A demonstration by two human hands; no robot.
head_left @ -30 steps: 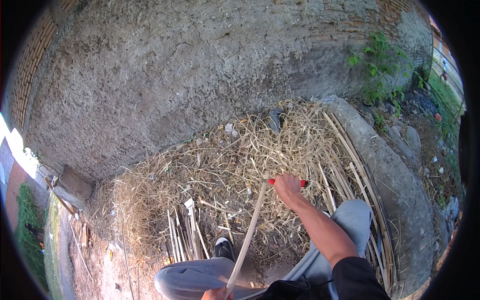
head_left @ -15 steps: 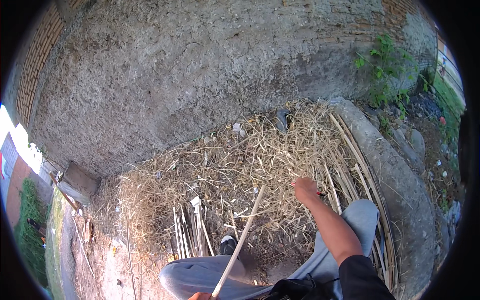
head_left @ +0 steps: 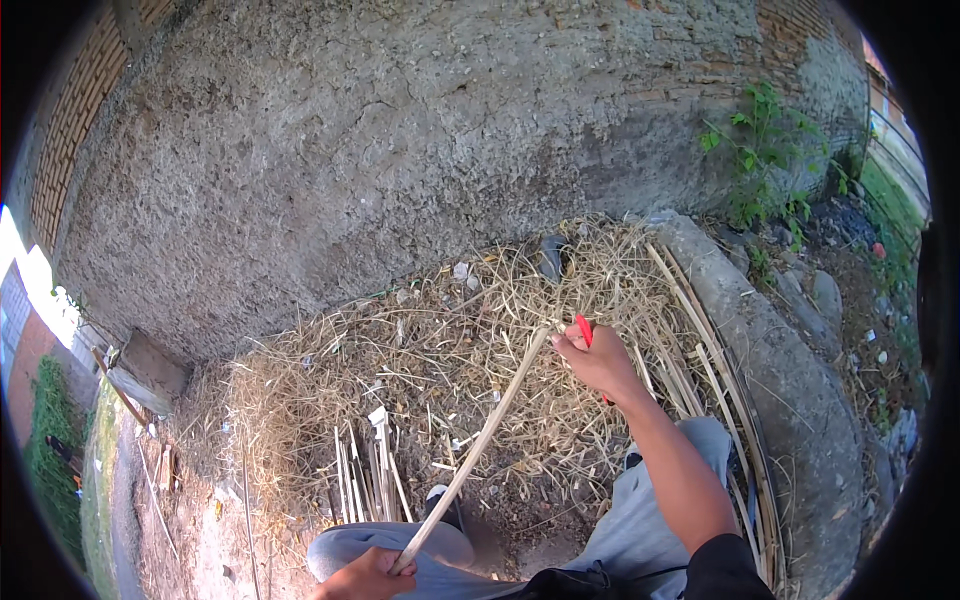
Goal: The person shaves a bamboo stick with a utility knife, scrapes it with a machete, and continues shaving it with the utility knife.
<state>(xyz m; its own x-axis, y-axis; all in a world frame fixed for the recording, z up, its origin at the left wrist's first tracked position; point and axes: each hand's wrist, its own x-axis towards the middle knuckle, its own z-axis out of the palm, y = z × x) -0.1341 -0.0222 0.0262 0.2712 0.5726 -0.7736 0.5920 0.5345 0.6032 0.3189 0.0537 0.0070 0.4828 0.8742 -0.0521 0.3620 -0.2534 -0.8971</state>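
A long pale strip of split bamboo or cane [head_left: 478, 446] slants up from my lap toward the right. Its lower end is gripped in my left hand [head_left: 366, 577], whose fingers are wrapped round it near the bottom edge of the view. At the strip's upper end, my right hand [head_left: 598, 364] is closed on a red-handled tool [head_left: 584, 330]. The tool's blade is not plain to see, so its exact kind is unclear. My right fingers are at the strip's tip; whether they pinch it cannot be told.
Pale shavings [head_left: 290, 400] cover the ground before me. Several cut strips [head_left: 365, 478] lie beside my left leg, and longer ones [head_left: 716, 372] run along a curved concrete edge [head_left: 800, 420] at the right. A rough wall [head_left: 400, 150] rises ahead, with a green plant [head_left: 765, 150] at its right.
My right hand has risen leftward from the shavings to the strip's tip, bringing the red-handled tool. My left hand has come further into view, with the strip raised slightly.
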